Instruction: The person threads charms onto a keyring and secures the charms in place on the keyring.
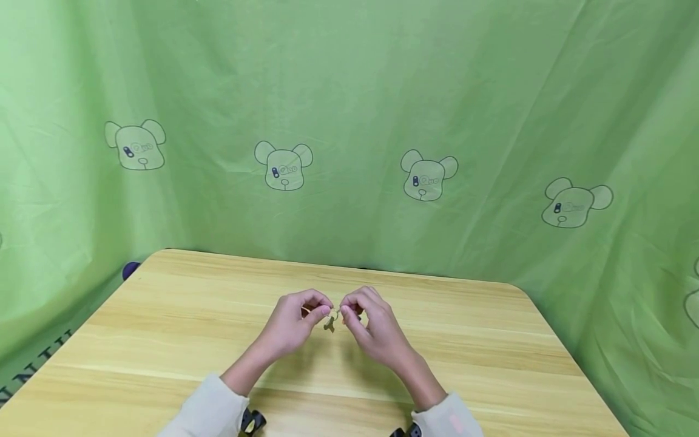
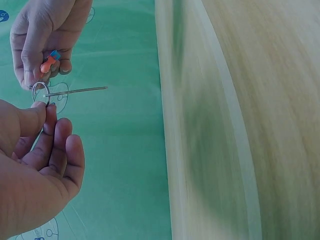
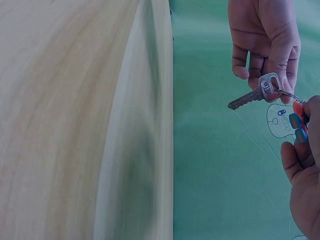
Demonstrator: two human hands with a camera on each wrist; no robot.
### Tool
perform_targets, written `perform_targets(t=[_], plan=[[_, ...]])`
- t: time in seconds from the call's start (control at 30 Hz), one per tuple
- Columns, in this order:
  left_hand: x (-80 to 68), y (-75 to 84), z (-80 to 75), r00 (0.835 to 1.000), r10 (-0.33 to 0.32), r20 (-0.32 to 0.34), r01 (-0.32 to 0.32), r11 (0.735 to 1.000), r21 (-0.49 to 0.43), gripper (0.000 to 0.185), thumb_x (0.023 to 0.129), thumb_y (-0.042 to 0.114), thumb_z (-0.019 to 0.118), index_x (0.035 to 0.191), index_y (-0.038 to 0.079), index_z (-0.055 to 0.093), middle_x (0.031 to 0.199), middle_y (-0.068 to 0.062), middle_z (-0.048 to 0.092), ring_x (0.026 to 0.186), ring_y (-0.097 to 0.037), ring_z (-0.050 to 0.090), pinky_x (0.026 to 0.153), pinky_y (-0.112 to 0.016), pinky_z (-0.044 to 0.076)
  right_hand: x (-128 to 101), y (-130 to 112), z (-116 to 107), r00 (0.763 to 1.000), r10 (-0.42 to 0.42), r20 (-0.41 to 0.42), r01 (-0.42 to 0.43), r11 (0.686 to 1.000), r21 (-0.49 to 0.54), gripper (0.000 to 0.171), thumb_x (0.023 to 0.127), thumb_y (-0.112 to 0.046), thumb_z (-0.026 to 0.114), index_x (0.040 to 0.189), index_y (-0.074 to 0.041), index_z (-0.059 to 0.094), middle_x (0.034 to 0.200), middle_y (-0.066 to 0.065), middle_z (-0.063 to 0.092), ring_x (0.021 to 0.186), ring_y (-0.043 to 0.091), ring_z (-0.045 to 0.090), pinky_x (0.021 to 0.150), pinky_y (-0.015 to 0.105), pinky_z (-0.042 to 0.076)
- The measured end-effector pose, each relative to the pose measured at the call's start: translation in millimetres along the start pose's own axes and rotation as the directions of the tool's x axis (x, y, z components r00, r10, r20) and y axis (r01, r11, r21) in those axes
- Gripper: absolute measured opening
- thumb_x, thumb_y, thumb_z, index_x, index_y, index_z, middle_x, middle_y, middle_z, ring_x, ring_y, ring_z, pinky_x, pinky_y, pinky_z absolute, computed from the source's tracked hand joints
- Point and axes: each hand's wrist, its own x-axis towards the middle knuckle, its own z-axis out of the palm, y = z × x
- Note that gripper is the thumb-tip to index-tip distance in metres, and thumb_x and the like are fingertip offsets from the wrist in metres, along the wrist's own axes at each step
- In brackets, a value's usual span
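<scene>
Holding a small ring (image 2: 40, 93) over the middle of the table (image 1: 164, 340), the left hand (image 1: 292, 325) pinches it with thumb and finger. A silver key (image 3: 255, 95) hangs on the ring. Just beside the ring, the right hand (image 1: 371, 328) pinches an orange and blue tag (image 2: 51, 61). Behind the table hangs a green cloth (image 1: 349, 121) with bear faces.

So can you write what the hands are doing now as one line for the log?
left hand: pinches silver metal key | right hand: holds orange-and-blue tag | round metal key ring: between both | wooden table: below
</scene>
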Motion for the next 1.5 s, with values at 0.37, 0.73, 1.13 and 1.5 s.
perform_targets(t=[0.37,0.73,1.13,1.5], plan=[[1.7,0.8,-2.3,0.998,-0.038,-0.041,0.036,0.998,-0.052,0.007,0.099,0.008,0.067,0.102,0.006,0.072,0.091,-0.005,0.072,0.084,-0.025,0.067,0.078,-0.033,0.056,-1,3,1,0.999,-0.034,0.0,0.034,0.999,-0.006,0.012,0.097,0.002,0.065,0.099,-0.01,0.065,0.091,-0.006,0.058,0.085,0.009,0.052,0.067,0.028,0.052],[1.8,3.0,-2.5,0.994,-0.064,-0.087,0.057,0.995,-0.082,0.007,0.097,0.006,0.068,0.103,0.005,0.072,0.093,-0.007,0.071,0.085,-0.015,0.064,0.078,-0.03,0.055,-2,1,4,0.999,0.001,0.046,0.0,1.0,-0.02,0.008,0.099,-0.002,0.064,0.099,-0.01,0.064,0.089,-0.008,0.056,0.085,0.007,0.051,0.068,0.027,0.052],[1.3,1.0,3.0,0.991,-0.078,-0.11,0.07,0.994,-0.078,0.008,0.098,0.008,0.068,0.105,0.005,0.071,0.091,0.0,0.07,0.087,-0.016,0.063,0.077,-0.029,0.056,-5,-1,7,0.993,0.093,0.079,-0.091,0.995,-0.031,0.006,0.098,-0.004,0.066,0.102,-0.009,0.066,0.087,-0.009,0.055,0.083,0.007,0.051,0.067,0.029,0.053],[1.6,1.4,7.0,0.983,-0.091,-0.158,0.072,0.99,-0.122,0.006,0.098,0.007,0.068,0.103,0.005,0.072,0.09,0.0,0.07,0.088,-0.015,0.064,0.077,-0.029,0.055,-5,-1,16,0.998,0.057,0.005,-0.057,0.998,-0.009,0.006,0.1,-0.004,0.065,0.103,-0.003,0.07,0.086,-0.006,0.057,0.078,0.006,0.052,0.062,0.029,0.052]])
